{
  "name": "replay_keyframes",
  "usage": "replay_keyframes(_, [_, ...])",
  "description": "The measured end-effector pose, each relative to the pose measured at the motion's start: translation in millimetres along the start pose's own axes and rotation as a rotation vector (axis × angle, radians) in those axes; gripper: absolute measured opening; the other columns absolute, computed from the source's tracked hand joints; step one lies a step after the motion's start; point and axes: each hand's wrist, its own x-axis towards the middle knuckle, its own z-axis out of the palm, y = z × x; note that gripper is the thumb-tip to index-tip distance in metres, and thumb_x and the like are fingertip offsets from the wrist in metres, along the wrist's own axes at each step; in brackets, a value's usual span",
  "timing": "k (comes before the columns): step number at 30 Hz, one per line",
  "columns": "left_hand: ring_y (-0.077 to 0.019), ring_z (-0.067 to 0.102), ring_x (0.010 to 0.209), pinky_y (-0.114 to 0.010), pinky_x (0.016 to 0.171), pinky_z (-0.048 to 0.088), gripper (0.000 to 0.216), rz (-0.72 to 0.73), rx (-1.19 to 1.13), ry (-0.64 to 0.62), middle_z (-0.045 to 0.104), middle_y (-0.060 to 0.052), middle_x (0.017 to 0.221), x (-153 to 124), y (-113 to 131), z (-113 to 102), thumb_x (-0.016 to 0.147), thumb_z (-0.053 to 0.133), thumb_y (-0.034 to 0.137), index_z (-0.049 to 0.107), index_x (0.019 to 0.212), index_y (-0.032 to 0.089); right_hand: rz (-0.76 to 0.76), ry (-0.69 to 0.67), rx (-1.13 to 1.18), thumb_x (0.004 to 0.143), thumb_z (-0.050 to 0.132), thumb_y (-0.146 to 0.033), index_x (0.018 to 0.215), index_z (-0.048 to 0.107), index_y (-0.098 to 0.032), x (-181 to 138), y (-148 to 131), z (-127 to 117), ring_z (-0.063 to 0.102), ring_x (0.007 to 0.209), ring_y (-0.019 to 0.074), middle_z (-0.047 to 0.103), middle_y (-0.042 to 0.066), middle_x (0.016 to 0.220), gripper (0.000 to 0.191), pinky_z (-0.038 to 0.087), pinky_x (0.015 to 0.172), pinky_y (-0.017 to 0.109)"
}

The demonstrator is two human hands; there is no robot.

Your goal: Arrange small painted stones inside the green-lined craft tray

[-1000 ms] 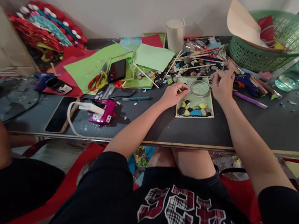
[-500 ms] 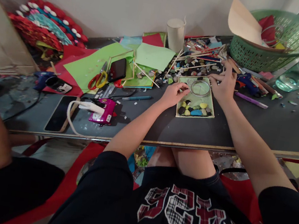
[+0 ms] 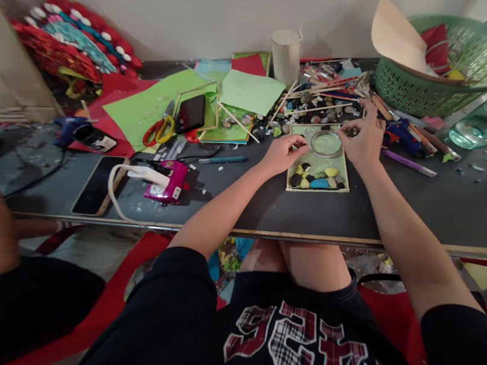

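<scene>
Flanking a pebbled frame (image 3: 313,161) near the table's (image 3: 450,207) front edge: left hand (image 3: 285,152), fingers curled, at its left side; right hand (image 3: 363,139), fingers bent, by its far-right corner; whether either grips anything, I cannot tell.

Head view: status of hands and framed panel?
Left hand at left edge; right hand at far right corner. Framed panel flat, ring on it. Loose pebbles beyond far edge.

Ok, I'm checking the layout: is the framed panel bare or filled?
The framed panel is partly filled: stones cluster at its near end, with a clear ring farther back.
</scene>
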Motion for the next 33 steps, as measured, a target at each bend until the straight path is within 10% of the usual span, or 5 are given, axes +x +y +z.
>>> replay_keyframes(13, [-0.0169,0.074,0.091,-0.027,0.077,0.054,0.010,-0.010,-0.037,-0.006,0.079,-0.006,0.096,-0.6,2.0,-1.7,0.100,0.063,0.023,0.069,0.106,0.019,-0.009,-0.019,-0.009,0.105,0.035,-0.042,0.140,0.053,-0.026,1.4,1.7,-2.7,0.057,0.132,0.0351,0.075,0.012,0.130,0.042,0.037,0.117,0.065])
replay_keyframes(33, [-0.0166,0.074,0.092,-0.027,0.078,0.055,0.011,-0.020,-0.043,0.011,0.079,-0.006,0.101,-0.1,0.1,-0.1,0.098,0.064,0.026,0.071,0.104,0.019,0.060,0.013,-0.019,0.100,0.049,-0.054,0.131,0.053,-0.024,2.0,8.2,2.6,0.064,0.118,0.0372,0.074,0.012,0.101,0.043,0.041,0.111,0.066])
